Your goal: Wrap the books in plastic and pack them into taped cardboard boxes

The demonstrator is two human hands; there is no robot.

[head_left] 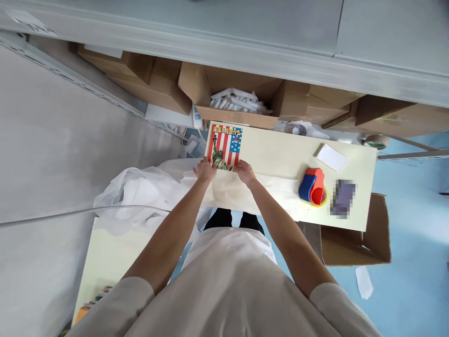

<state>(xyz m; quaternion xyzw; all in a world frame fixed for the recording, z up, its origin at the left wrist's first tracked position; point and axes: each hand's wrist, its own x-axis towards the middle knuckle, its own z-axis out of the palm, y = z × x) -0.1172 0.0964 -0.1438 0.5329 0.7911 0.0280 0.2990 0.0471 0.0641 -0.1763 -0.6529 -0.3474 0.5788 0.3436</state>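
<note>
A book (226,146) with stars, stripes and a statue on its cover lies at the left end of the pale table (273,152). My left hand (206,169) is closed on its lower left corner. At the lower right corner my right hand (244,171) grips the same book. Below the book, a sheet of thin white wrapping material (259,189) spreads along the table's near edge. More of that white material (136,192) hangs in a crumpled heap to the left.
Right on the table are a red and blue tape dispenser (313,186), a white stack of cards (331,157) and a blurred dark object (343,199). A carton of white rolled pieces (240,100) stands behind, under a grey shelf (210,47). An open box (354,243) sits below right.
</note>
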